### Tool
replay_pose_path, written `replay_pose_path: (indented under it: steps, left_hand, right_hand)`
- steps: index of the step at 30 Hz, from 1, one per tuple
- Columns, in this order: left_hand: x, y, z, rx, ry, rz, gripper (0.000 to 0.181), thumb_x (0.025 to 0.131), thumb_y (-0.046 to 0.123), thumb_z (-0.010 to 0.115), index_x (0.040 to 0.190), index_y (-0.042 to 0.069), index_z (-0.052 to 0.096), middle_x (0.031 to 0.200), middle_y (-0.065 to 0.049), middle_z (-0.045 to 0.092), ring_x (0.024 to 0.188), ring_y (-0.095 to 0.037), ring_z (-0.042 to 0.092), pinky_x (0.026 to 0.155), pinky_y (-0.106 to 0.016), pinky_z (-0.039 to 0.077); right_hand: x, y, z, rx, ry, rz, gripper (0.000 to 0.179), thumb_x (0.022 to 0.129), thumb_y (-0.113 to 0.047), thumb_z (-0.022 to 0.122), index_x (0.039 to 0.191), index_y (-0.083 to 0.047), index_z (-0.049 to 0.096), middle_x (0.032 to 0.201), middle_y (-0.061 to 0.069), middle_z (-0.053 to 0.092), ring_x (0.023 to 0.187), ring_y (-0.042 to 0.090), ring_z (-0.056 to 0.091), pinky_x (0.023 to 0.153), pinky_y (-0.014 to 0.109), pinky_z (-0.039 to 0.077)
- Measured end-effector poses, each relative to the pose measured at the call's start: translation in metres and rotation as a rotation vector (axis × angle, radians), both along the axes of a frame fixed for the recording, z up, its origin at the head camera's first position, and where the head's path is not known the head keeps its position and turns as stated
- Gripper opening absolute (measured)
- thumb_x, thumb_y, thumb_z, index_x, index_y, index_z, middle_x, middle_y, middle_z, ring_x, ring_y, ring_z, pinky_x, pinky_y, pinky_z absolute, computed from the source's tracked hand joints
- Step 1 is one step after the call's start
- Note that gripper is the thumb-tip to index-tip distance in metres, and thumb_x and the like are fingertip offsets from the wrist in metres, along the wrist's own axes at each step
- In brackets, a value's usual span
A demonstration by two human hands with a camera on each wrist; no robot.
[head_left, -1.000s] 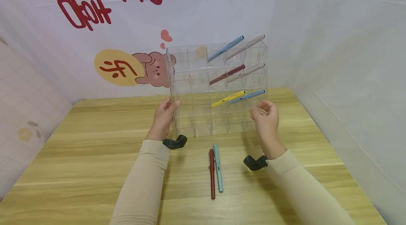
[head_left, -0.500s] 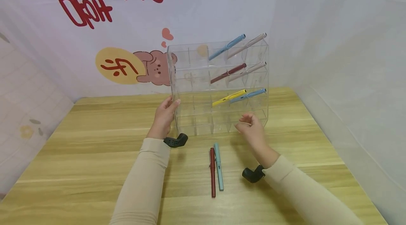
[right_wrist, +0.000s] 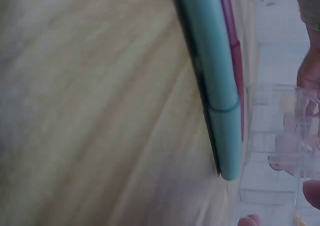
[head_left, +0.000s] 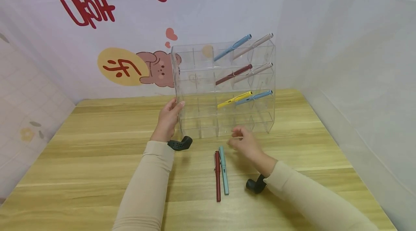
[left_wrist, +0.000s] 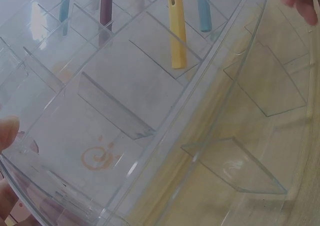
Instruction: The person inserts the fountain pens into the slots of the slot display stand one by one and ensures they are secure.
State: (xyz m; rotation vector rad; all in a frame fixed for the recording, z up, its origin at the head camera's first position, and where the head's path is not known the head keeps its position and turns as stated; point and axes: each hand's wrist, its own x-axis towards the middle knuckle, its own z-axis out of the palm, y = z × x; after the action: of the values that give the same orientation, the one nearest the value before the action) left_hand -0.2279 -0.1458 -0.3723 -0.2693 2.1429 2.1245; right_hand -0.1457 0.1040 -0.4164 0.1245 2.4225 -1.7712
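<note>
My left hand point(head_left: 168, 119) grips the left side of a clear acrylic pen rack point(head_left: 198, 119), thumb in front and fingers behind. In the left wrist view, the thumb point(left_wrist: 9, 132) shows at the rack's edge. My right hand point(head_left: 248, 148) hovers in front of the rack's bottom tier, its fingers loosely bent around nothing. Just left of it and nearer me, a light teal pen point(head_left: 224, 171) and a red pen point(head_left: 217, 176) lie side by side on the table. The right wrist view shows the teal pen point(right_wrist: 220, 86) up close, with the red pen point(right_wrist: 237, 61) behind.
Tilted in the rack's right half are a blue pen point(head_left: 232, 47) and a pale pen point(head_left: 253, 46) on top, a dark red pen point(head_left: 234, 75) and a pale pen point(head_left: 254, 73) below, then a yellow pen point(head_left: 234, 100) and a blue pen point(head_left: 254, 97). The wooden table point(head_left: 97, 158) meets a white curtain point(head_left: 308, 25).
My right hand has moved left and toward me, from the rack's lower right side to beside the two lying pens. The left hand stays on the rack.
</note>
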Motion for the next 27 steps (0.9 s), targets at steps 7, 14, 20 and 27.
replay_pose_path:
  steps: [7, 14, 20, 27]
  left_hand:
    - [-0.001, -0.001, 0.001, 0.005, -0.003, 0.003, 0.065, 0.097, 0.035, 0.059, 0.152, 0.017, 0.031, 0.155, -0.009, 0.028, 0.140, -0.026, 0.031, 0.113, -0.046, 0.027]
    - [-0.002, -0.001, 0.001, 0.001, 0.002, -0.002, 0.064, 0.096, 0.035, 0.059, 0.152, 0.019, 0.032, 0.154, -0.008, 0.030, 0.140, -0.026, 0.031, 0.113, -0.047, 0.027]
    - [-0.003, -0.001, 0.001, -0.002, 0.003, 0.004, 0.063, 0.097, 0.035, 0.059, 0.152, 0.017, 0.032, 0.151, -0.009, 0.034, 0.138, -0.025, 0.033, 0.112, -0.047, 0.029]
    - [-0.003, -0.001, -0.001, 0.000, -0.001, 0.004, 0.064, 0.097, 0.035, 0.059, 0.152, 0.017, 0.032, 0.151, -0.009, 0.034, 0.138, -0.025, 0.034, 0.113, -0.047, 0.028]
  right_hand:
    - [0.003, -0.011, -0.004, 0.063, -0.018, 0.077, 0.045, 0.081, -0.003, 0.068, 0.122, 0.005, 0.053, 0.120, 0.023, 0.054, 0.108, 0.036, 0.057, 0.077, 0.036, 0.054]
    - [0.004, -0.015, -0.008, 0.177, -0.002, 0.141, 0.043, 0.082, -0.007, 0.072, 0.121, 0.002, 0.055, 0.117, 0.018, 0.058, 0.111, 0.034, 0.056, 0.090, 0.045, 0.049]
    - [0.004, -0.019, -0.008, 0.290, 0.002, 0.193, 0.044, 0.079, -0.007, 0.075, 0.119, 0.000, 0.057, 0.115, 0.016, 0.060, 0.107, 0.032, 0.056, 0.091, 0.047, 0.047]
    - [0.004, -0.023, -0.006, 0.366, 0.001, 0.242, 0.040, 0.078, -0.003, 0.077, 0.113, 0.000, 0.059, 0.112, 0.017, 0.061, 0.104, 0.031, 0.058, 0.089, 0.045, 0.049]
